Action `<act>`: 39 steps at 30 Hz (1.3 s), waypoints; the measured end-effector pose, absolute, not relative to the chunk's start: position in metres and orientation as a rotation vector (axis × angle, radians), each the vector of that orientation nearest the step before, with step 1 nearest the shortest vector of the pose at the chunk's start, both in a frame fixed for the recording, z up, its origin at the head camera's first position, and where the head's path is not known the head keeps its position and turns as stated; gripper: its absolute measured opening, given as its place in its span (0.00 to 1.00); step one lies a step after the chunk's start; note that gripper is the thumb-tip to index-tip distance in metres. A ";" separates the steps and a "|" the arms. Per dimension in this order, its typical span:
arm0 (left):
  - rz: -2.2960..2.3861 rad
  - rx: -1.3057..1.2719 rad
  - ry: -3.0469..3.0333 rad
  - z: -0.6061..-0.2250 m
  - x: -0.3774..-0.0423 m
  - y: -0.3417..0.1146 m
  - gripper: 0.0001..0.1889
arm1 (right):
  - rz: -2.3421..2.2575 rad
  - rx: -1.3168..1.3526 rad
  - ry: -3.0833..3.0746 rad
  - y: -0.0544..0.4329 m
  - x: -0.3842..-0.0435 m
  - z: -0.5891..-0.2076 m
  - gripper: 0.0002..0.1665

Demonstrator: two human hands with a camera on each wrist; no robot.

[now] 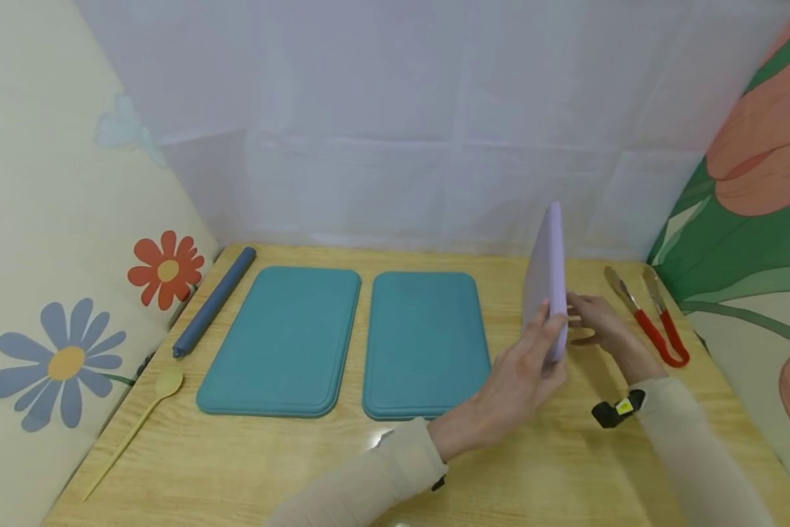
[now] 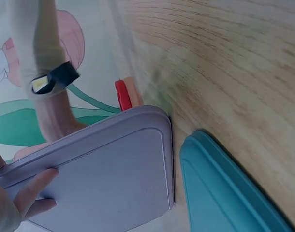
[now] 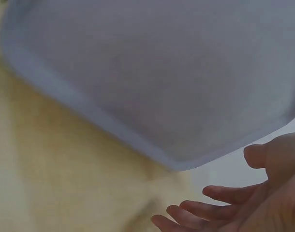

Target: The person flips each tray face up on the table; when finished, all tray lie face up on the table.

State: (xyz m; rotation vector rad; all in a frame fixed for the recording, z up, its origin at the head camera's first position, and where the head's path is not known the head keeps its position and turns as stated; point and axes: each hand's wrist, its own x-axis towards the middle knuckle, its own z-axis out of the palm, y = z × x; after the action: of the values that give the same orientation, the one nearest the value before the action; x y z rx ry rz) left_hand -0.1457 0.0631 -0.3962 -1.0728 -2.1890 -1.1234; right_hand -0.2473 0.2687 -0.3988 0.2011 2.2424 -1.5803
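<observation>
A lilac rectangular tray (image 1: 545,271) with rounded corners stands nearly upright on edge at the right of the table, its narrow side facing me. My left hand (image 1: 516,380) grips its near edge, and in the left wrist view the fingers (image 2: 37,189) lie along its broad, grooved face. Just right of the tray is my right hand (image 1: 599,322). In the right wrist view that hand's fingers (image 3: 205,210) are spread and hold nothing, beside the tray's rimmed other side. Two teal rectangular trays (image 1: 282,340) (image 1: 426,344) lie flat side by side to the left.
Red-handled tongs (image 1: 661,340) rest at the right edge of the table. Along the left edge lie a dark blue rod (image 1: 215,301) and a yellow long-handled spoon (image 1: 134,428). A pale cloth (image 1: 368,146) hangs behind the wooden table (image 1: 236,468), with flower-patterned cloths on both sides.
</observation>
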 end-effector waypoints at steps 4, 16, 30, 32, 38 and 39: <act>-1.234 -1.043 -2.165 -0.395 -0.148 0.062 0.30 | -1.556 0.214 2.210 0.267 -0.243 -0.415 0.46; -1.656 -0.852 -2.241 -0.394 -0.147 0.058 0.29 | -1.672 0.219 2.104 0.261 -0.243 -0.420 0.48; -2.069 -0.588 -2.081 -0.389 -0.154 0.052 0.33 | -1.566 0.239 2.248 0.273 -0.240 -0.426 0.36; -2.114 -0.578 -2.084 -0.389 -0.154 0.052 0.35 | -1.540 0.253 2.262 0.276 -0.238 -0.427 0.35; -2.151 -0.580 -2.096 -0.388 -0.153 0.050 0.35 | -1.576 0.265 2.237 0.285 -0.236 -0.435 0.35; -2.178 -0.602 -2.073 -0.388 -0.154 0.049 0.34 | -1.589 0.263 2.229 0.286 -0.235 -0.436 0.35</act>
State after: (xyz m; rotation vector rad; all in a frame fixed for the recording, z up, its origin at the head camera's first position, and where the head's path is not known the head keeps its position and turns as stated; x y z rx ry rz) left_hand -0.1536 0.0492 -0.3878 -0.6016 -2.0726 -2.1783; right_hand -0.2354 0.2860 -0.4355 0.2629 2.2292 -1.5888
